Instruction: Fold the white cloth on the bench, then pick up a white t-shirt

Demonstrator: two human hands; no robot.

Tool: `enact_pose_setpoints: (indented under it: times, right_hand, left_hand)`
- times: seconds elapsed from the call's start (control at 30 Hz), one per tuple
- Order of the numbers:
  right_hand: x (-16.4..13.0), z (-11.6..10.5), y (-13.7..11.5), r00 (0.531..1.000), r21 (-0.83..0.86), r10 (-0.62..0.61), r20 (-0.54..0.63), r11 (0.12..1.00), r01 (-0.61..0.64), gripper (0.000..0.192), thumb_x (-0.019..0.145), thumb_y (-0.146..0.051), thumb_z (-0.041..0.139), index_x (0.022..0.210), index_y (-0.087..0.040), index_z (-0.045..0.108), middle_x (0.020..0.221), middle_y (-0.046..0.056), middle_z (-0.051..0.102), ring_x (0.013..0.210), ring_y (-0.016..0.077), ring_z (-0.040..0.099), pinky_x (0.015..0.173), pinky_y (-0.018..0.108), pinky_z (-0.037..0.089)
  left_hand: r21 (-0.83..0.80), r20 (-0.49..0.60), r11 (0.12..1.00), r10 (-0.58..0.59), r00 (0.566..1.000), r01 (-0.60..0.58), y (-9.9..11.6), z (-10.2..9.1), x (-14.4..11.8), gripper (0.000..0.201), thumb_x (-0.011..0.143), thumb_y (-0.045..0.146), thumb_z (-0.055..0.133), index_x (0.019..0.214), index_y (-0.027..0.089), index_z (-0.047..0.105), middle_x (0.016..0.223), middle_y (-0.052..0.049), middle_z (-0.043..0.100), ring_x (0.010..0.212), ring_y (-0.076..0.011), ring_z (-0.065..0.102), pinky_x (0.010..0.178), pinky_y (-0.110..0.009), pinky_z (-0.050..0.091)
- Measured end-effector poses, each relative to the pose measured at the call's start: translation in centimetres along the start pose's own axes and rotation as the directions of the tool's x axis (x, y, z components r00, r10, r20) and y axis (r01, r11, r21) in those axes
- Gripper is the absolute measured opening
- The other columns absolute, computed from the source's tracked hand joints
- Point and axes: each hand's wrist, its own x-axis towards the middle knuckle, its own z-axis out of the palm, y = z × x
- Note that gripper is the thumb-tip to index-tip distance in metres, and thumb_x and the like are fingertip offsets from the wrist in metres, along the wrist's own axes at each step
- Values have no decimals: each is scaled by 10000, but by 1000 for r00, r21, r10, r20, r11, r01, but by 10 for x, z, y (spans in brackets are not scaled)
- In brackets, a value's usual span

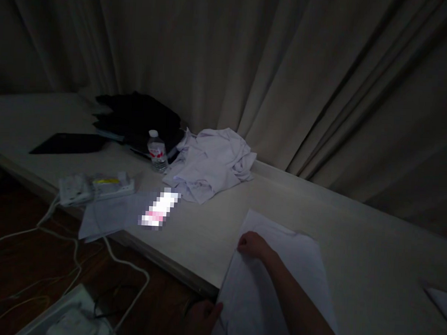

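Observation:
A white cloth [308,262] lies spread at the front of the table, its lower part reaching the bottom of the view. My right hand [255,245] is closed at its left edge, fingers pinching the fabric near the upper left corner. Lower down the same edge, my left hand [202,316] grips the cloth beside the table's front edge, thumb on top; its other fingers are dim and partly hidden. Beyond the hands sits a crumpled heap of white cloth [216,159].
A water bottle [157,153] stands by a dark pile of cloth [136,115]. A glowing, blurred-out phone-like object [160,209], a white power strip [74,188] and papers [110,214] lie leftward. White cables [128,265] hang over the floor. A curtain [229,58] backs the table.

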Motion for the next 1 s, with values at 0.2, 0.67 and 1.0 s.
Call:
enact_pose_setpoints:
  times: [0.2, 0.67, 1.0]
  right_hand:
    - [7, 3, 9, 996, -59, 30, 88, 998, -25, 163, 693, -288, 648, 808, -185, 702, 829, 38, 715, 757, 145, 635, 679, 254, 449]
    - [-7, 6, -5, 997, -164, 4, -73, 986, -16, 142, 771, -244, 541, 828, -179, 653, 938, 63, 658, 837, 171, 600, 719, 287, 441]
    - [-162, 24, 89, 877, -107, -84, -473, 994, 37, 373, 852, -261, 374, 1170, -226, 566, 1149, 109, 607, 1057, 224, 565, 926, 398, 459]
  left_hand:
    - [-13, -41, 1000, -24, 999, 23, -4, 0, 4, 342, 734, 457, 453, 667, 161, 612, 702, -56, 669, 700, -189, 605, 625, -267, 408]
    - [40, -58, 999, 11, 998, -9, 0, -3, 2, 324, 751, 445, 455, 657, 169, 597, 670, -42, 647, 665, -178, 584, 596, -270, 394]
    - [476, 51, 705, 574, 817, -525, -30, -44, -43, 353, 841, 262, 429, 1166, 300, 560, 1220, -55, 606, 1098, -186, 554, 927, -311, 444]
